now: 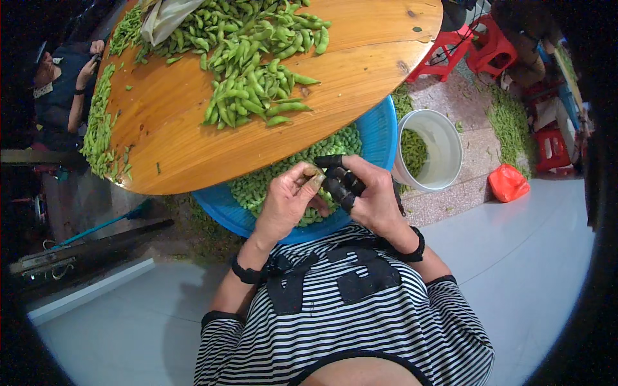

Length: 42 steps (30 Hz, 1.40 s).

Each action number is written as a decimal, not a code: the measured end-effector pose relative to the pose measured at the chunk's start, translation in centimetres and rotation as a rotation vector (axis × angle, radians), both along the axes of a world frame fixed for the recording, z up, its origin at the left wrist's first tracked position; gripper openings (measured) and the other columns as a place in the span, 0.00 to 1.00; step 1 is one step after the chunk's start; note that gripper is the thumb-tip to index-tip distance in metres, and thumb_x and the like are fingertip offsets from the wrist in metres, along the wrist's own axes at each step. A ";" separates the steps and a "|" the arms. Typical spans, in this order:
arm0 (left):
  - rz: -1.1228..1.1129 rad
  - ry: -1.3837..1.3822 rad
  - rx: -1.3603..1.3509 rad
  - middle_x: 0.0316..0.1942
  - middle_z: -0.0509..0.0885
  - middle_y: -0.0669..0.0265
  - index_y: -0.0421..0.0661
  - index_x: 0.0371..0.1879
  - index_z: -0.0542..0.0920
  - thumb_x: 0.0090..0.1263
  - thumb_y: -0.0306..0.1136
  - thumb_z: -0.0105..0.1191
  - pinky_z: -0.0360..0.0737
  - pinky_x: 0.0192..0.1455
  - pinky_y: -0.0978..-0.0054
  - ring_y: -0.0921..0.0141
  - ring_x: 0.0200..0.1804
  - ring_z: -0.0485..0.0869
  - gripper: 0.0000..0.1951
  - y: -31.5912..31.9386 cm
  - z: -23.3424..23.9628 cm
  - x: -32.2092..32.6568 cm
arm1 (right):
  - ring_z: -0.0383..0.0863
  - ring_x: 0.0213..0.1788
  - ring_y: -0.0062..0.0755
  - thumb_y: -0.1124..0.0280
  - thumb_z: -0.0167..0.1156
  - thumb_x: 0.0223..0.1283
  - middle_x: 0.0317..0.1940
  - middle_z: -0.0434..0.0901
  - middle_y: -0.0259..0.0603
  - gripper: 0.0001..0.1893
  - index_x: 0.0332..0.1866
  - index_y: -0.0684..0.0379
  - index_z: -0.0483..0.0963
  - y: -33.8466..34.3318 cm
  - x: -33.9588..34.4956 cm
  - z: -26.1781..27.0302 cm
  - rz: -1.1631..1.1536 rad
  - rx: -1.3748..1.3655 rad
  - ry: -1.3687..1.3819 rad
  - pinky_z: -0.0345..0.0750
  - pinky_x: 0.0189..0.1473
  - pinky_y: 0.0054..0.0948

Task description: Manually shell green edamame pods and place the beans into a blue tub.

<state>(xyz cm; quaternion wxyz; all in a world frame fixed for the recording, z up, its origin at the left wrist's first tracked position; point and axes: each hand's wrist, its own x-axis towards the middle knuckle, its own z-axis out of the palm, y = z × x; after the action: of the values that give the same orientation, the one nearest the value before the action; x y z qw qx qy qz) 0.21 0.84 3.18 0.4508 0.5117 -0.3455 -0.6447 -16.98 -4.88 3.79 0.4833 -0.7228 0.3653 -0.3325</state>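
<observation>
Both hands meet above a blue plastic basin [379, 132] that holds shelled green soybeans [256, 190]. My left hand [287, 195] has its thumb and index finger pinched together at my right fingertips. My right hand [374, 190] wears black coverings [340, 193] on several fingers, which are bent towards the left thumb. Whether a pod or bean sits between the fingertips is hidden. Beyond the hands, a heap of green soybean pods [246, 91] lies on the wooden tabletop [178, 130], whose near edge overhangs the basin.
Right of the basin stands a white bucket [443, 159] with green pods or husks inside. Husks [509, 130] and a red plastic bag [508, 183] lie on the floor. Red plastic stools [492, 50] are behind. Another person [63, 91] sits at the table's left side.
</observation>
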 end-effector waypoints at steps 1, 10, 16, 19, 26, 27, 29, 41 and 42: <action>0.002 -0.001 0.000 0.33 0.81 0.67 0.40 0.41 0.76 0.74 0.31 0.51 0.85 0.35 0.73 0.73 0.31 0.83 0.07 0.1 -0.3 0.0 | 0.81 0.34 0.38 0.81 0.67 0.42 0.32 0.78 0.46 0.21 0.46 0.67 0.75 0.2 0.1 -0.1 0.002 0.000 -0.001 0.76 0.37 0.30; 0.103 0.227 -0.095 0.41 0.79 0.65 0.39 0.49 0.74 0.67 0.17 0.47 0.83 0.47 0.78 0.76 0.39 0.81 0.12 0.1 -1.5 0.3 | 0.81 0.36 0.46 0.83 0.65 0.41 0.36 0.77 0.48 0.24 0.49 0.66 0.72 0.9 0.2 -1.7 -0.031 -0.192 -0.043 0.76 0.36 0.33; 0.165 -0.206 -0.208 0.45 0.83 0.57 0.35 0.63 0.66 0.66 0.15 0.43 0.83 0.46 0.71 0.68 0.42 0.85 0.24 0.0 -0.5 -1.1 | 0.81 0.38 0.50 0.83 0.65 0.42 0.38 0.78 0.52 0.24 0.50 0.67 0.72 0.6 0.3 -1.0 -0.029 -0.113 0.038 0.78 0.39 0.35; 0.035 -0.581 -0.210 0.40 0.86 0.53 0.34 0.64 0.64 0.63 0.15 0.43 0.82 0.44 0.68 0.63 0.39 0.86 0.26 0.0 0.5 -1.0 | 0.79 0.40 0.55 0.86 0.62 0.38 0.39 0.77 0.54 0.26 0.51 0.68 0.70 0.3 0.4 -1.6 0.014 -0.198 0.017 0.78 0.41 0.37; 0.001 -0.572 -0.099 0.35 0.87 0.55 0.34 0.63 0.65 0.63 0.18 0.45 0.81 0.39 0.68 0.66 0.34 0.86 0.25 0.1 0.6 -1.1 | 0.77 0.38 0.57 0.89 0.58 0.31 0.36 0.73 0.53 0.30 0.50 0.67 0.69 0.4 0.9 -1.7 0.082 -0.249 0.066 0.77 0.39 0.39; 0.035 -0.476 -0.078 0.35 0.87 0.56 0.34 0.61 0.67 0.64 0.18 0.45 0.82 0.38 0.70 0.68 0.34 0.85 0.23 0.1 0.5 -1.2 | 0.77 0.37 0.56 0.89 0.58 0.30 0.35 0.73 0.52 0.29 0.49 0.67 0.69 0.4 0.9 -1.7 0.056 -0.253 0.028 0.76 0.38 0.39; 0.044 -0.352 -0.084 0.34 0.86 0.59 0.33 0.58 0.70 0.65 0.19 0.46 0.81 0.38 0.72 0.71 0.34 0.84 0.20 0.0 0.0 -0.9 | 0.76 0.36 0.55 0.89 0.58 0.30 0.34 0.72 0.52 0.29 0.48 0.67 0.70 0.5 0.9 -1.6 0.030 -0.257 -0.011 0.76 0.37 0.39; 0.005 0.115 -0.043 0.28 0.82 0.66 0.37 0.41 0.78 0.72 0.33 0.55 0.75 0.27 0.81 0.78 0.25 0.78 0.10 -0.1 -1.0 -0.4 | 0.73 0.32 0.20 0.79 0.63 0.53 0.30 0.76 0.35 0.16 0.49 0.64 0.77 -0.5 0.6 -1.4 -0.166 0.201 -0.157 0.72 0.35 0.22; 0.011 0.113 -0.017 0.27 0.81 0.66 0.38 0.39 0.78 0.71 0.32 0.56 0.74 0.24 0.82 0.78 0.23 0.77 0.09 -0.1 -0.9 -0.3 | 0.73 0.32 0.20 0.79 0.63 0.53 0.30 0.76 0.35 0.16 0.49 0.64 0.77 -0.4 0.5 -1.2 -0.167 0.200 -0.157 0.72 0.35 0.22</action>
<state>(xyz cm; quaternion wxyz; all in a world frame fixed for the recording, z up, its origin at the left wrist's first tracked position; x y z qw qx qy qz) -0.06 0.77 2.25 0.4775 0.4726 -0.3223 -0.6669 -16.47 -5.27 2.63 0.5507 -0.6098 0.4166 -0.3890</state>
